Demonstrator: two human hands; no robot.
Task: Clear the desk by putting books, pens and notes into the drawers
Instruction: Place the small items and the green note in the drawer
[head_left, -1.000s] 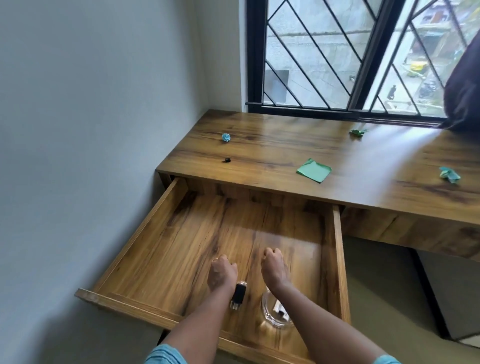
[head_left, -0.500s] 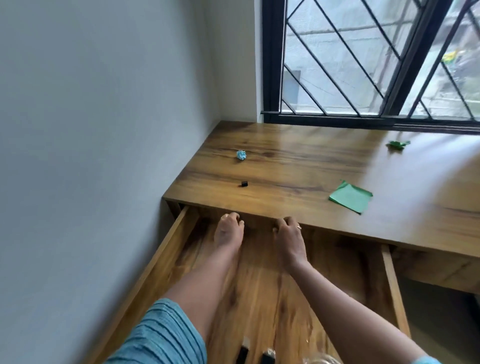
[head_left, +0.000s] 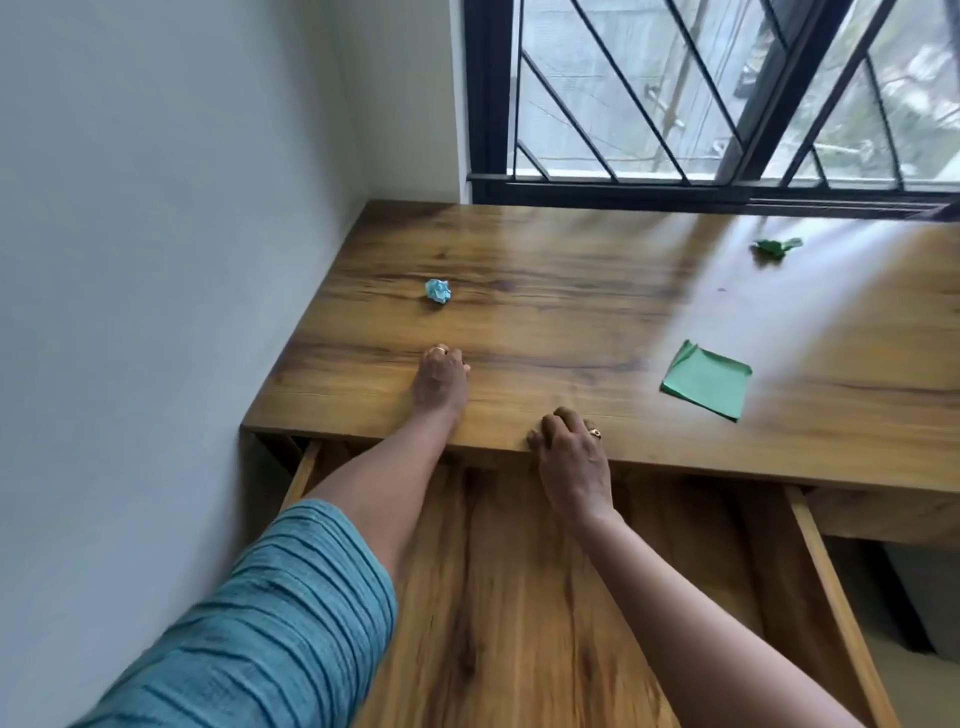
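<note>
On the wooden desk (head_left: 571, 280) my left hand (head_left: 440, 376) lies with its fingers curled down over the spot where a small black piece lay; that piece is hidden now. A crumpled blue paper ball (head_left: 438, 290) sits just beyond that hand. My right hand (head_left: 571, 452) rests on the desk's front edge with bent fingers, holding nothing I can see. A flat green note (head_left: 707, 379) lies to its right, and a crumpled green paper (head_left: 776, 246) lies near the window. Below my arms the wide drawer (head_left: 519, 597) stands pulled out.
A white wall (head_left: 156, 260) closes the left side right against the desk and drawer. A barred window (head_left: 701, 93) runs along the back of the desk. The drawer's right rail (head_left: 826, 571) juts out over the floor.
Both hands came up out of the drawer onto the desktop. My left hand reached forward and now covers the small black piece; my right hand settled on the front edge.
</note>
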